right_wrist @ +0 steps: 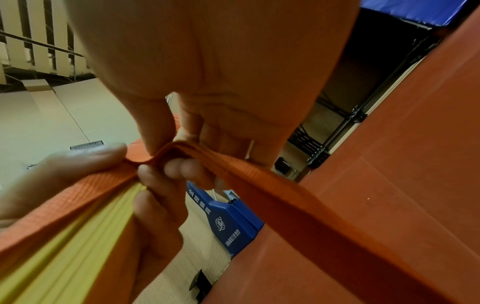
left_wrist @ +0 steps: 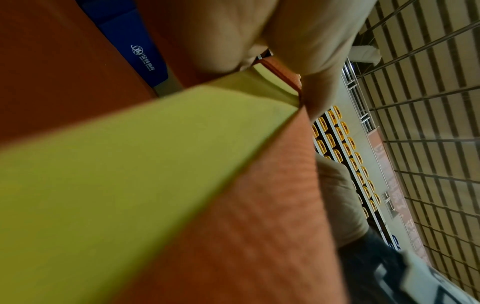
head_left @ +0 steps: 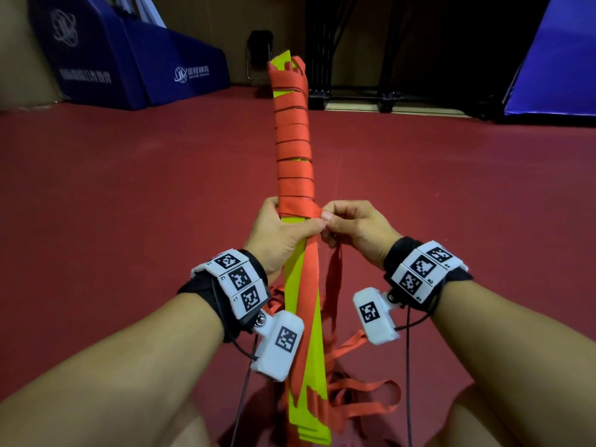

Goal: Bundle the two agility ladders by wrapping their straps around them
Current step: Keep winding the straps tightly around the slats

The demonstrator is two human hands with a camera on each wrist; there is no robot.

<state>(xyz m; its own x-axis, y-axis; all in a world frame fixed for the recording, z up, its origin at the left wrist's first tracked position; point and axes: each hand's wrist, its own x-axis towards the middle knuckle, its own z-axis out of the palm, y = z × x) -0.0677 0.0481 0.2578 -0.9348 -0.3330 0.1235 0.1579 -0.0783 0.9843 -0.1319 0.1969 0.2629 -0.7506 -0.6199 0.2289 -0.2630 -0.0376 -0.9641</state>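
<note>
While the left hand (head_left: 283, 233) gripped the half-wrapped ladder bundle (head_left: 293, 162) held above the floor (head_left: 129, 188), the right hand (head_left: 351, 227) pinched the orange strap (head_left: 314, 211) just beside it. Slack there could probably loosen the near coils, and the loose webbing (head_left: 358, 398) below might snag.

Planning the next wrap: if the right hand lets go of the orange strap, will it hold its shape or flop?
Probably flops: below the right hand the orange strap hangs limp and heaps in loose loops on the floor. The last turn may loosen, unless the left hand pins it.
</note>
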